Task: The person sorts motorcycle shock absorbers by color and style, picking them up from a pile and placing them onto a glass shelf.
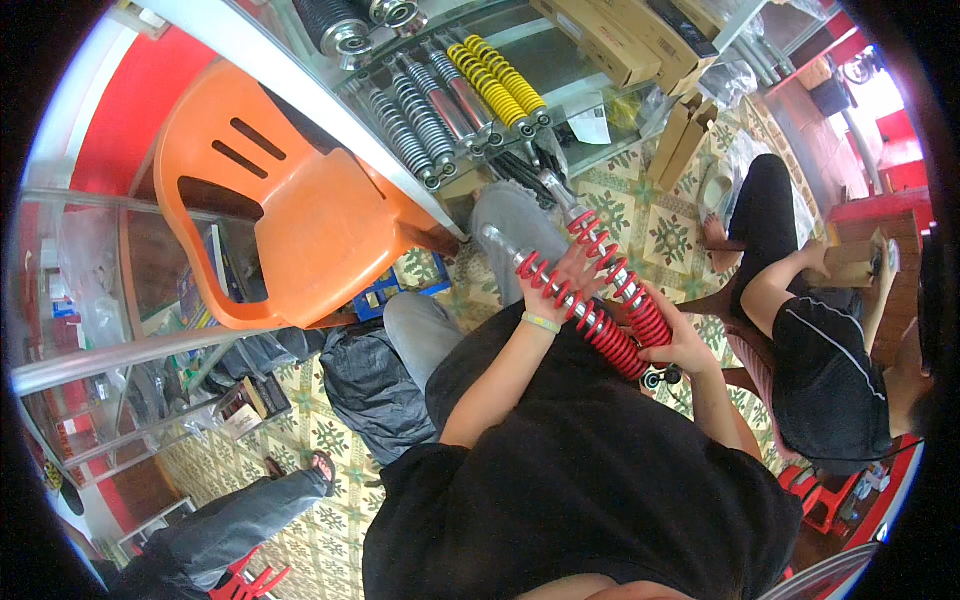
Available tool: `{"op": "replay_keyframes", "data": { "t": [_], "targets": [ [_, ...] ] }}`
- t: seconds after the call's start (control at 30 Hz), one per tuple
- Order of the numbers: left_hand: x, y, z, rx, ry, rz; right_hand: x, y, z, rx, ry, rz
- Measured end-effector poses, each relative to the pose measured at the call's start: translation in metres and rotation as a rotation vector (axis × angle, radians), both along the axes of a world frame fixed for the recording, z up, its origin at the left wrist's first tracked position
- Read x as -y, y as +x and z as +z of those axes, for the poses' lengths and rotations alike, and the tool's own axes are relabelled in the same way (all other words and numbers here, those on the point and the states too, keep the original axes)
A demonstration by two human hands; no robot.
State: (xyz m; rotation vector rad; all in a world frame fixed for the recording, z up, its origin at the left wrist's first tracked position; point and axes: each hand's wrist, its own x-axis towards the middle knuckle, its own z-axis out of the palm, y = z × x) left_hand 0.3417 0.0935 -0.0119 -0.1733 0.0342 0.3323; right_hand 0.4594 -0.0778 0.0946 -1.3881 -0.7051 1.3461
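Observation:
Two shock absorbers with red coil springs lie side by side over my lap, tilted with their silver upper ends away from me. My left hand (545, 300) is closed around the left shock absorber (604, 336), and its fingers reach between the two springs. At the lower part of the right shock absorber (630, 288), my right hand (690, 345) is closed, thumb across the bottom of the coils. A dark mounting eye shows just below that thumb. Some of my left fingers are hidden behind the springs.
Ahead, a glass shelf holds grey-spring shock absorbers (412, 125), yellow-spring ones (492, 80) and cardboard boxes (605, 35). An orange plastic chair (325, 225) stands at left. Another person in black (825, 375) sits at right with a small cardboard box (850, 265). Someone's legs (235, 525) show lower left.

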Motion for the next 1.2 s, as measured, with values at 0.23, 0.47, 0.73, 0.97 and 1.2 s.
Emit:
{"op": "replay_keyframes", "data": {
  "t": [0.23,0.47,0.73,0.97,1.2],
  "targets": [
    [-0.002,-0.008,-0.006,-0.047,-0.454,-0.078,0.009,-0.007,-0.008,-0.401,0.026,-0.367],
    [-0.011,-0.02,-0.008,0.206,-0.593,0.0,-0.031,-0.004,-0.001,-0.568,0.405,-0.625],
    [-0.012,-0.016,-0.008,0.039,-0.437,-0.01,-0.027,0.005,-0.007,-0.529,0.288,-0.472],
    [-0.015,-0.016,-0.002,-0.054,-0.16,-0.082,-0.027,-0.006,-0.011,-0.387,0.012,-0.183],
    [-0.011,-0.02,-0.01,-0.049,-0.045,-0.044,-0.035,-0.007,-0.013,-0.066,-0.003,0.098]
  ]
}}
